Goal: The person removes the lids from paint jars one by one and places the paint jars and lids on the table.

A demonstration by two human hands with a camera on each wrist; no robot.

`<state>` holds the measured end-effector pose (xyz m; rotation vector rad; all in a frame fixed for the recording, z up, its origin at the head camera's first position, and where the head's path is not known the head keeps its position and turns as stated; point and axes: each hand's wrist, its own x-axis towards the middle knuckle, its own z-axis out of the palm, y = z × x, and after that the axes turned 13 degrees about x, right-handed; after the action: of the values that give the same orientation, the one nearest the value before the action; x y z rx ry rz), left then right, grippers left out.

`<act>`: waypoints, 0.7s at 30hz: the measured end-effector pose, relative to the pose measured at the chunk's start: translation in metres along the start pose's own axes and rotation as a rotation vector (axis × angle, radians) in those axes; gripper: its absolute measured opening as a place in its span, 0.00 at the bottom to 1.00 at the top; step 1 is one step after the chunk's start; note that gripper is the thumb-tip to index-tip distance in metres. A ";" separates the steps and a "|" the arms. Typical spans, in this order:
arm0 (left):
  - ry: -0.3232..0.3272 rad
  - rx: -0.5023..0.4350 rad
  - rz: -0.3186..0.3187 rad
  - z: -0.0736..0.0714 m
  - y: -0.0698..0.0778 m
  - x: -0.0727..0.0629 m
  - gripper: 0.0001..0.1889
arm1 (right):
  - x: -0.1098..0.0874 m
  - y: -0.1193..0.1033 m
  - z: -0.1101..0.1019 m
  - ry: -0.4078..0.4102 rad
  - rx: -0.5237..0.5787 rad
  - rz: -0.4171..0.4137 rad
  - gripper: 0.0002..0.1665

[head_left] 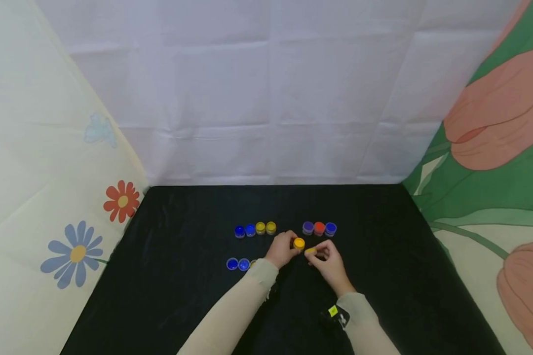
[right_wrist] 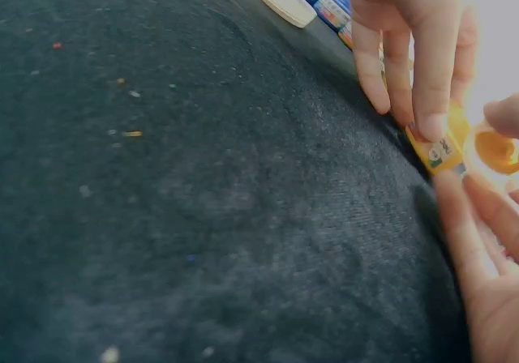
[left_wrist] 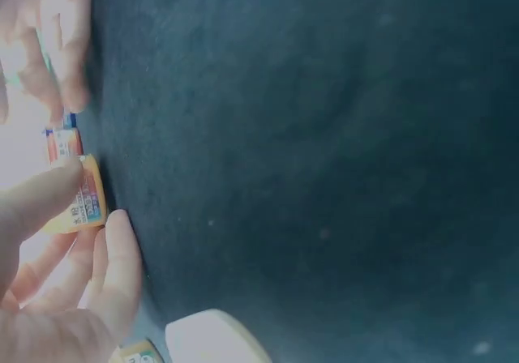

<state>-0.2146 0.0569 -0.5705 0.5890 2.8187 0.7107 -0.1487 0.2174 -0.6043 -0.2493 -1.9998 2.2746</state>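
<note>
My left hand [head_left: 283,250] grips a small orange-yellow paint pot [head_left: 299,243], whose printed label shows in the left wrist view. Just to its right, my right hand [head_left: 328,262] pinches a round yellow lid [head_left: 310,250] between thumb and fingers. From the right wrist the lid appears tilted, its orange-stained inside facing the camera, close beside the pot [right_wrist: 436,151]. Behind the hands stand a purple pot [head_left: 308,228], a red pot [head_left: 319,228] and a blue pot [head_left: 330,229] in a row.
Back left, blue pots [head_left: 245,230] and yellow pots [head_left: 265,228] form another row. Nearer me lie round blue lids [head_left: 238,265] with pale rims, beside a yellow one partly hidden by my left sleeve [head_left: 231,310]. White cloth [head_left: 266,98] hangs behind the black tabletop [head_left: 182,217].
</note>
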 end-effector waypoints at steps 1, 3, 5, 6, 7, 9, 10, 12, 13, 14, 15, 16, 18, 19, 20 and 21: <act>0.009 -0.001 0.000 0.000 0.000 0.002 0.14 | -0.001 -0.001 0.000 -0.004 -0.026 0.008 0.19; 0.035 -0.010 -0.003 0.000 -0.001 0.005 0.14 | -0.003 -0.003 0.001 -0.010 -0.083 0.020 0.20; 0.058 -0.022 -0.010 0.000 -0.002 0.009 0.13 | -0.006 -0.005 0.002 -0.026 -0.142 0.019 0.21; 0.066 -0.027 -0.016 0.000 -0.002 0.011 0.13 | -0.007 -0.006 0.003 -0.033 -0.162 0.017 0.22; 0.074 -0.031 -0.019 -0.001 -0.002 0.012 0.13 | -0.008 -0.007 0.005 -0.044 -0.182 0.014 0.22; 0.085 -0.033 -0.029 -0.002 -0.001 0.014 0.13 | -0.011 -0.009 0.008 -0.073 -0.228 -0.008 0.22; 0.091 -0.029 -0.030 -0.004 -0.001 0.015 0.13 | -0.012 -0.010 0.010 -0.087 -0.259 -0.023 0.22; 0.093 -0.022 -0.043 -0.006 0.000 0.017 0.13 | -0.014 -0.012 0.014 -0.115 -0.328 -0.054 0.22; 0.093 -0.018 -0.051 -0.007 0.001 0.017 0.12 | -0.015 -0.012 0.016 -0.133 -0.368 -0.070 0.22; 0.092 -0.011 -0.060 -0.008 0.001 0.018 0.12 | -0.016 -0.012 0.018 -0.149 -0.401 -0.085 0.21; 0.090 -0.006 -0.067 -0.009 0.002 0.018 0.12 | -0.017 -0.012 0.020 -0.162 -0.429 -0.093 0.21; 0.091 -0.004 -0.071 -0.009 0.002 0.018 0.12 | -0.018 -0.012 0.021 -0.176 -0.450 -0.101 0.21; 0.090 -0.004 -0.087 -0.010 0.004 0.019 0.12 | -0.020 -0.012 0.023 -0.194 -0.479 -0.098 0.20; 0.092 0.001 -0.089 -0.010 0.005 0.019 0.12 | -0.021 -0.011 0.024 -0.200 -0.486 -0.094 0.20; 0.094 0.003 -0.092 -0.010 0.007 0.020 0.13 | -0.021 -0.011 0.025 -0.202 -0.487 -0.088 0.20; 0.096 0.007 -0.092 -0.009 0.008 0.021 0.13 | -0.022 -0.011 0.025 -0.202 -0.487 -0.083 0.19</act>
<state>-0.2334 0.0677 -0.5600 0.4336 2.9155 0.7303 -0.1324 0.1903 -0.5888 0.0319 -2.5915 1.7932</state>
